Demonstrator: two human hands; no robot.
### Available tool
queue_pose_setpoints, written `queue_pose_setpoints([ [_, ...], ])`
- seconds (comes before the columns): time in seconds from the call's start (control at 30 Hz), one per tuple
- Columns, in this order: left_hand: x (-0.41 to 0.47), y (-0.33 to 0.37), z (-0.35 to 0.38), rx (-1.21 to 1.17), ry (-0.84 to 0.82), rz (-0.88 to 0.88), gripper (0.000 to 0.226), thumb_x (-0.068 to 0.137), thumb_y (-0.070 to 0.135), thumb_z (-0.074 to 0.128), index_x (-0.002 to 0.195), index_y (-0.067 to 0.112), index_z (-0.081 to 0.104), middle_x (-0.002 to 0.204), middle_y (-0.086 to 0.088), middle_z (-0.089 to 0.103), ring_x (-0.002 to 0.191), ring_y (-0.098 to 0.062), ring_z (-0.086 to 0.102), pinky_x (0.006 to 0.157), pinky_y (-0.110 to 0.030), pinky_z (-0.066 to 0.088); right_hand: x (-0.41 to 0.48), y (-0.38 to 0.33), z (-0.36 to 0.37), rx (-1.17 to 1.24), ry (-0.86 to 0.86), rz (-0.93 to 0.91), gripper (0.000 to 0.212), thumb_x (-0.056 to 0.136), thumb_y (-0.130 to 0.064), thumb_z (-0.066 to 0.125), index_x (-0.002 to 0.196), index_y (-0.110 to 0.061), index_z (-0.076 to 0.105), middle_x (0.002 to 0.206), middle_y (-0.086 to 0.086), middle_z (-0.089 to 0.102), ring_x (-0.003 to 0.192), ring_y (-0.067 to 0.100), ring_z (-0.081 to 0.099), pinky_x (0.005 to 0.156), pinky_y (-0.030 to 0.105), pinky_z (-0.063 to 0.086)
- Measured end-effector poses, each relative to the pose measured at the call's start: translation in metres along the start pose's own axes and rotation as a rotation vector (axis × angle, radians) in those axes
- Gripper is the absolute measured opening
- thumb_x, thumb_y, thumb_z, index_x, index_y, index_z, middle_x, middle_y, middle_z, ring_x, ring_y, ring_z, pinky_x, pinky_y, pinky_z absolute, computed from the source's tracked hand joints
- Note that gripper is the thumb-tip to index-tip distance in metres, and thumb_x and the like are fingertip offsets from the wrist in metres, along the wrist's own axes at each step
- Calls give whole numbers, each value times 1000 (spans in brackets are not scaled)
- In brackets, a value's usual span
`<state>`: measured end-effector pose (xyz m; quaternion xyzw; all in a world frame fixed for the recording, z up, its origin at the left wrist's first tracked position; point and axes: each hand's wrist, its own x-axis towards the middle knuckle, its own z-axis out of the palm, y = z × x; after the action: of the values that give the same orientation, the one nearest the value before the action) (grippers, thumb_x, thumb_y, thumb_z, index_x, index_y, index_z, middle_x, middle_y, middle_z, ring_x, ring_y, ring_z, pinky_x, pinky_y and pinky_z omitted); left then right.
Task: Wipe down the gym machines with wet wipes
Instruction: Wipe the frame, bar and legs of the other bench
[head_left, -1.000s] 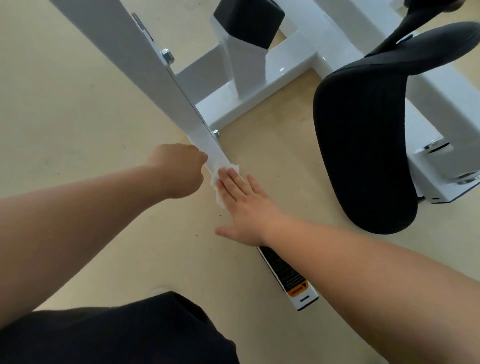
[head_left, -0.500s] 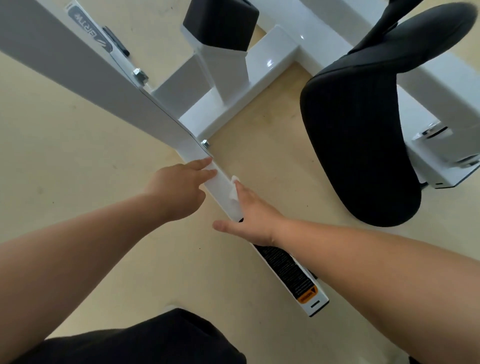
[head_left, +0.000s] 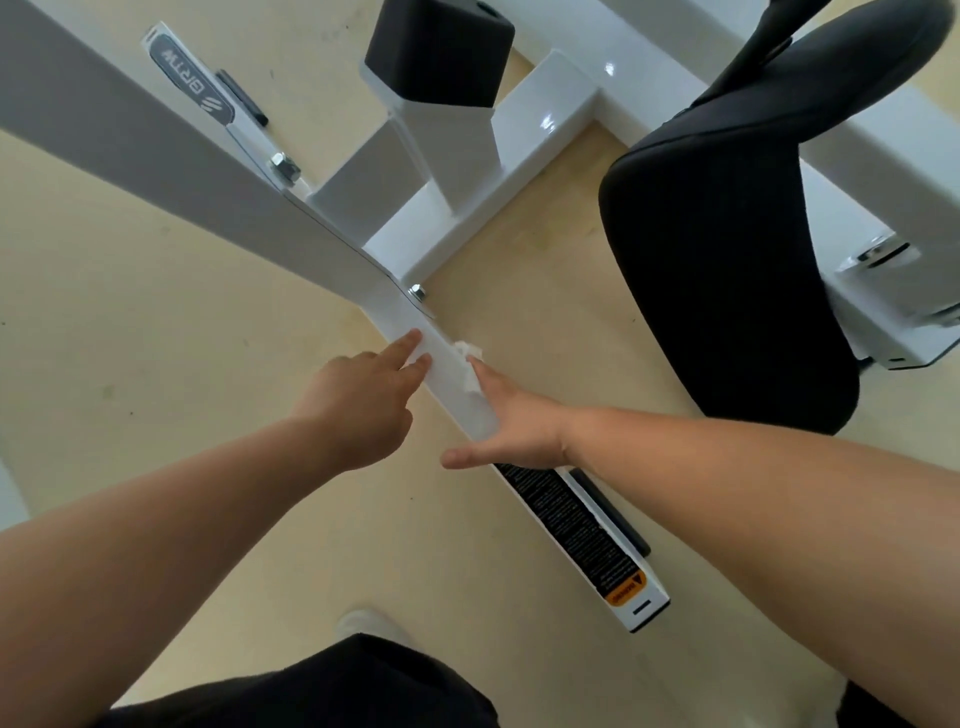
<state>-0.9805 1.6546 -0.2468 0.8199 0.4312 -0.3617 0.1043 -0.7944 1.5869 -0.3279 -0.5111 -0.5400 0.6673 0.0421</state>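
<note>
- On the bar (head_left: 444, 371), right hand (head_left: 511, 423) presses the wipe (head_left: 466, 366) to its far side, fingers seemingly straight.
- Left hand (head_left: 358, 410), fingers extended, touches the near side.
- Unpinched, the wipe could slip free or snag the bolt (head_left: 417, 292).

Left hand (head_left: 358, 410): a fist one second ago, fingers now straightened, tips touching the left edge of the beam (head_left: 441, 364).
Right hand (head_left: 511, 423): moved off the beam's top to its right face.
Wipe (head_left: 470, 374): shifted with it, top to right side.
</note>
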Motion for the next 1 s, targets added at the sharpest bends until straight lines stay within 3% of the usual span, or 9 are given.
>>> queue_pose_setpoints([
  [0.07,7,7,-8,125,100,108,49,91,25,37,139,20,49,155,-6,37,109,-28,60,85,-40,50,-16,14,3,14,-46,37,148,53,-87,76,160,-38,-14,171,-15,3,156,11,13,127,41,20],
  [0.13,14,17,-14,209,173,241,46,85,27,31,121,17,58,136,-5,50,92,-26,61,70,-37,46,-36,24,2,4,-104,82,145,61,-79,80,160,-36,-16,171,-12,3,156,13,13,127,39,20],
  [0.33,24,46,-16,192,90,403,69,83,67,27,129,28,59,139,3,51,98,-25,66,82,-41,54,-94,55,19,2,-210,153,150,59,-77,82,157,-37,-24,171,-13,1,156,8,12,127,39,21],
  [0.47,36,61,-33,172,71,384,62,89,69,48,139,32,52,136,6,50,101,-24,64,83,-39,54,-127,79,24,57,-282,275,148,65,-73,82,158,-33,-26,171,-11,5,156,9,11,127,36,19],
  [0.57,38,68,-38,172,35,350,70,87,72,53,146,35,44,143,8,45,106,-24,63,81,-35,53,-138,97,25,88,-419,386,157,46,-90,80,159,-41,-17,170,-13,14,155,13,19,126,43,23],
  [0.67,38,73,-38,161,37,322,73,84,74,57,143,34,47,140,8,46,102,-24,64,74,-35,53,-144,108,29,147,-457,465,159,39,-95,77,157,-47,-18,171,-17,2,156,12,13,127,46,17],
  [0.77,37,76,-39,153,44,282,72,81,75,59,136,30,51,130,6,47,92,-24,63,68,-36,54,-147,98,27,171,-413,512,151,48,-96,70,161,-40,-14,171,-11,-7,158,16,2,127,47,8],
  [0.87,32,74,-37,129,69,261,66,83,72,60,132,28,52,125,3,45,88,-25,61,69,-37,54,-141,83,35,240,-251,421,140,54,-93,69,163,-35,3,170,-9,14,156,18,17,126,44,18],
  [1.0,22,56,-34,117,169,223,58,88,64,56,131,25,53,128,-3,44,109,-26,54,87,-40,49,-124,67,39,295,-93,311,128,68,-79,75,162,-32,2,167,-13,16,154,13,19,119,34,22],
])
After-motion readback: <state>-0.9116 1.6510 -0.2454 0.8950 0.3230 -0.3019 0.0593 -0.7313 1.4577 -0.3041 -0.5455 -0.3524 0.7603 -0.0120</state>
